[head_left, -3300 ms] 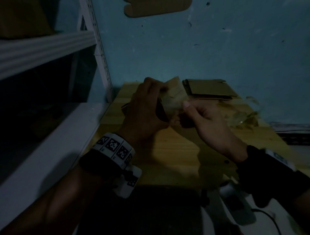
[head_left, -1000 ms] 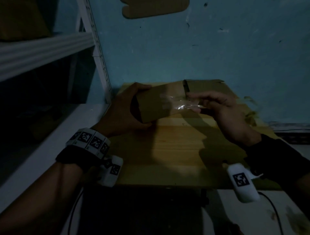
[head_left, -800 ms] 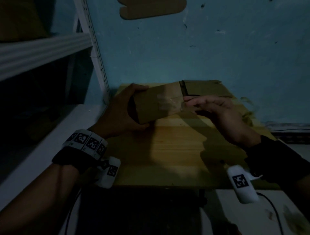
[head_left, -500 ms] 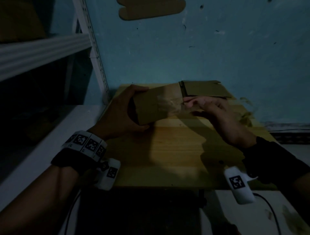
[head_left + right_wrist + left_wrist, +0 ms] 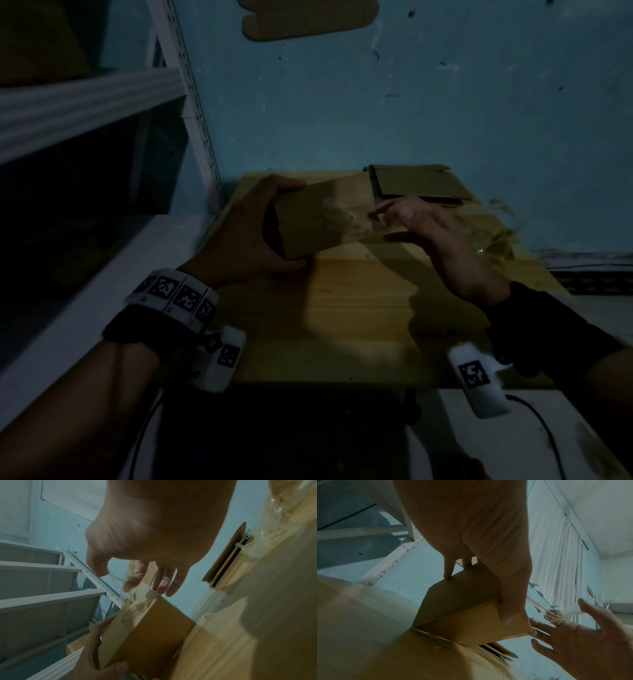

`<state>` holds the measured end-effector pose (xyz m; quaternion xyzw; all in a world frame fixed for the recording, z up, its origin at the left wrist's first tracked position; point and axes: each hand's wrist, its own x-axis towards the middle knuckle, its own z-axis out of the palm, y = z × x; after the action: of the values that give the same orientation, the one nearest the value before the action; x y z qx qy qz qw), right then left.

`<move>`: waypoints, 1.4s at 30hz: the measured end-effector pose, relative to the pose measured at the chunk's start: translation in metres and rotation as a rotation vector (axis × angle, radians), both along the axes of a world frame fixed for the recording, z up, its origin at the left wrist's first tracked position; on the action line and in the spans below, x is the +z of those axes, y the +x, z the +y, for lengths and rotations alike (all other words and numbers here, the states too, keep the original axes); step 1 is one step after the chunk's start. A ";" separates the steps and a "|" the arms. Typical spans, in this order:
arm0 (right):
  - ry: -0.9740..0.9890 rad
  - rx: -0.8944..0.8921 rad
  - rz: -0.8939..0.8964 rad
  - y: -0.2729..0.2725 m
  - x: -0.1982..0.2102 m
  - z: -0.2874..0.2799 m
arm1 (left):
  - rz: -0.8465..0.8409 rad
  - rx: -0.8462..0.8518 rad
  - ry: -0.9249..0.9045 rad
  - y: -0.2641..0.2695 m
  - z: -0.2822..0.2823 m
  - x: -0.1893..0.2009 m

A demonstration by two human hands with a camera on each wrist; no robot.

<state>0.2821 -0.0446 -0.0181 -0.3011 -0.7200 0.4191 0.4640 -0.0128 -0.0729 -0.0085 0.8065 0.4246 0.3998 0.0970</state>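
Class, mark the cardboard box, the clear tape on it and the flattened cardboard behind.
cardboard box (image 5: 308,222), head view, middle of its upper face.
clear tape (image 5: 137,604), right wrist view, crumpled strip on the box.
flattened cardboard (image 5: 418,183), head view, middle of the top sheet.

On my remote feed, the left hand wears a white band of black-and-white square markers over a black strap, with a white pod (one marker on its face) hanging beneath. The right hand wears a black cuff, a second marked pod and a thin black cable.
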 end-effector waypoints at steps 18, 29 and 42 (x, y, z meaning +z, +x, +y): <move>0.073 -0.190 0.021 -0.019 0.003 0.004 | 0.062 -0.020 0.031 0.009 0.001 -0.001; 0.050 -0.338 -0.015 -0.023 0.005 0.003 | 0.072 -0.010 0.049 0.011 0.002 -0.001; 0.049 -0.284 0.043 -0.023 0.012 0.001 | 0.085 -0.005 0.028 0.007 0.004 0.001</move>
<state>0.2594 -0.0435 -0.0056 -0.3795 -0.6701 0.3377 0.5412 -0.0057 -0.0692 -0.0077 0.8252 0.4206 0.3707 0.0685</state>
